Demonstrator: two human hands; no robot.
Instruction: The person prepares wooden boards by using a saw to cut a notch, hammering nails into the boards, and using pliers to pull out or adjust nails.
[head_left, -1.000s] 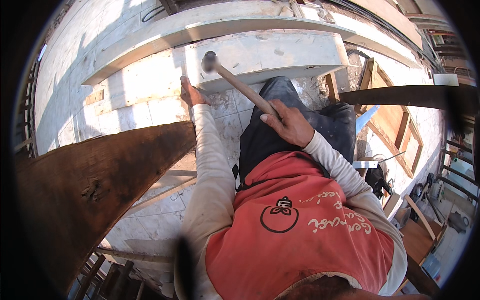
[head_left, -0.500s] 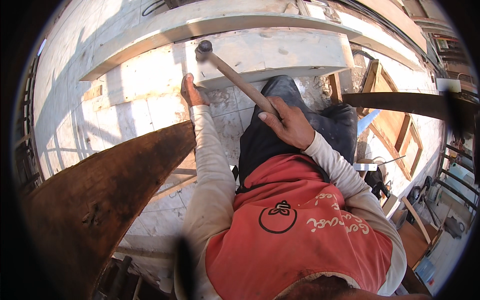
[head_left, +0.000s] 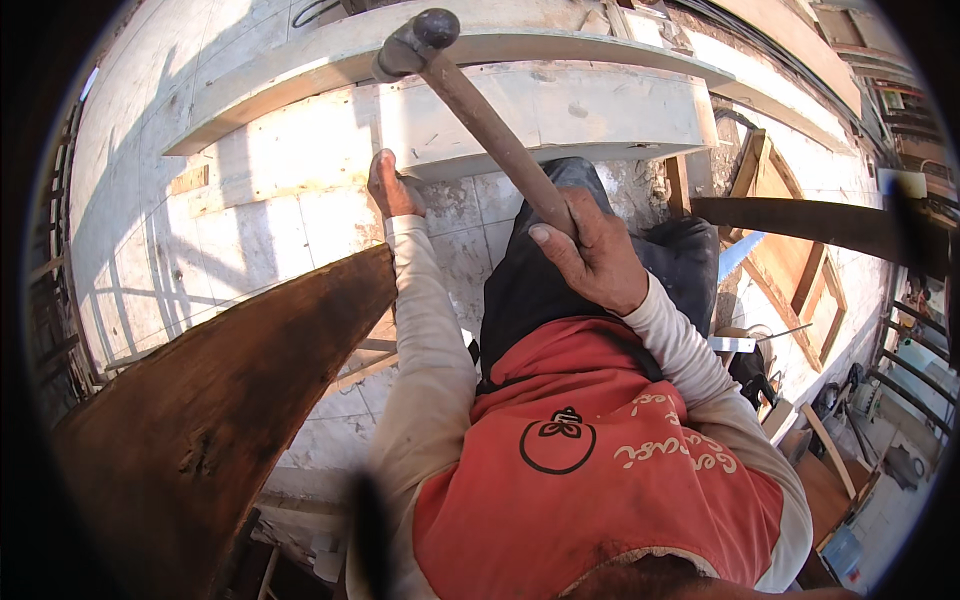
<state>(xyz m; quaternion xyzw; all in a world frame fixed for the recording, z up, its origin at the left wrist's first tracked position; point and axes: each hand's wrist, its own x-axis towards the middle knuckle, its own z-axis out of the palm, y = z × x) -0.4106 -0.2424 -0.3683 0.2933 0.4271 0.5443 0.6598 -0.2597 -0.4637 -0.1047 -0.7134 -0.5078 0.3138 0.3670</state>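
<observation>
My right hand [head_left: 600,255] is wrapped around the wooden handle of a ball-peen hammer [head_left: 495,140]. Its dark metal head is raised above a pale wooden board [head_left: 600,105] lying in front of me. At the board's near edge, my left hand [head_left: 393,187] grips the wood with the thumb up. The other left fingers are mostly hidden. A seam crosses the wood close to that thumb.
A long plank [head_left: 300,90] lies on edge beyond the board. Dark rough timber [head_left: 220,400] rises at my left, and another dark plank [head_left: 800,212] extends to the right. A wooden frame panel [head_left: 790,260] rests on the tiled floor.
The hammer has been lifted away from the board, and its head now looks larger and nearer. My right hand has shifted slightly right. My left hand stays by the board edge.
</observation>
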